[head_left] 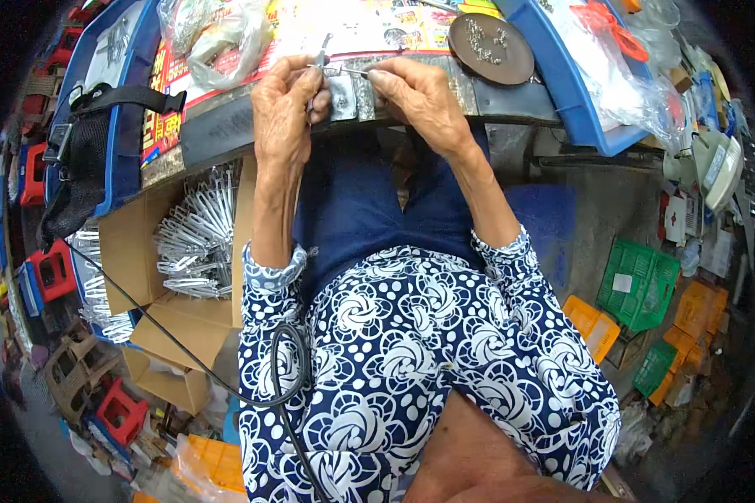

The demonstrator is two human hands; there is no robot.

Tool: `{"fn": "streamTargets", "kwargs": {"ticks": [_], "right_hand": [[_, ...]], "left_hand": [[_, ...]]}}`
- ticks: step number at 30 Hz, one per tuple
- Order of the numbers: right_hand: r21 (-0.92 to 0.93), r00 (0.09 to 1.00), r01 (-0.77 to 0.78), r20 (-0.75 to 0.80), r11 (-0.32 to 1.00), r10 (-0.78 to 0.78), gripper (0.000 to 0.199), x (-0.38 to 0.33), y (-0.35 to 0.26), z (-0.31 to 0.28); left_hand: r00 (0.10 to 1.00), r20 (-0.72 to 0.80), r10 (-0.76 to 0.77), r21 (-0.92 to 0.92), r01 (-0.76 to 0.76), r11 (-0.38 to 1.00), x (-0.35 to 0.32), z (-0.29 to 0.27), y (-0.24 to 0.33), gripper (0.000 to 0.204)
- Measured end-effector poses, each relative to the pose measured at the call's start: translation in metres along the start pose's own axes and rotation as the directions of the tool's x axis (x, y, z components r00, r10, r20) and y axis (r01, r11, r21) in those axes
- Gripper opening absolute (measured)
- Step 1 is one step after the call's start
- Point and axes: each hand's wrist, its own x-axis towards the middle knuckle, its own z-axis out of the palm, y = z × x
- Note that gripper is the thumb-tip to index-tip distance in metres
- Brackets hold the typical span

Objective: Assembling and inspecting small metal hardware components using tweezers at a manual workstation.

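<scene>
Both hands pinch closed at twelve o'clock, left hand [283, 105] steadying a small metal clip [320, 52], right hand [418, 94] feeding a thin pin [350, 71] in, braced over the bench edge [226, 126].

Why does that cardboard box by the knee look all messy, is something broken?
Nothing looks broken. The cardboard box has its flaps splayed open, and the shiny metal pieces lie in a loose heap inside it. At the bench edge, the left hand and right hand pinch a thin metal pin between them.
</scene>
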Motion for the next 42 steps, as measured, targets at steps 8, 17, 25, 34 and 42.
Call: {"fn": "streamTargets", "kwargs": {"ticks": [8, 17, 25, 34, 42], "right_hand": [[0.024, 0.999, 0.008, 0.05, 1.0, -0.01, 0.02, -0.008, -0.012, -0.001], [-0.237, 0.981, 0.168, -0.06, 0.957, -0.187, 0.017, -0.013, -0.008, -0.007], [-0.315, 0.957, 0.223, -0.112, 0.923, -0.269, 0.015, -0.021, -0.015, -0.013], [-0.404, 0.935, 0.274, -0.099, 0.873, -0.34, 0.013, -0.023, -0.013, -0.017], [-0.507, 0.937, 0.248, -0.09, 0.825, -0.336, 0.021, -0.024, -0.022, -0.03]], "left_hand": [[0.997, 0.073, -0.018, 0.073, 0.013, 0.997, -0.01, 0.013, -0.011, 0.013], [0.997, 0.075, 0.002, 0.1, -0.01, 0.995, -0.01, 0.025, -0.013, 0.011], [0.999, 0.035, 0.031, 0.116, -0.035, 0.993, -0.016, 0.044, -0.01, 0.009], [0.992, 0.118, 0.034, 0.039, -0.039, 0.999, -0.02, 0.05, -0.018, 0.009], [0.984, 0.147, -0.104, -0.193, 0.132, 0.972, -0.011, 0.036, -0.003, 0.012]]}}
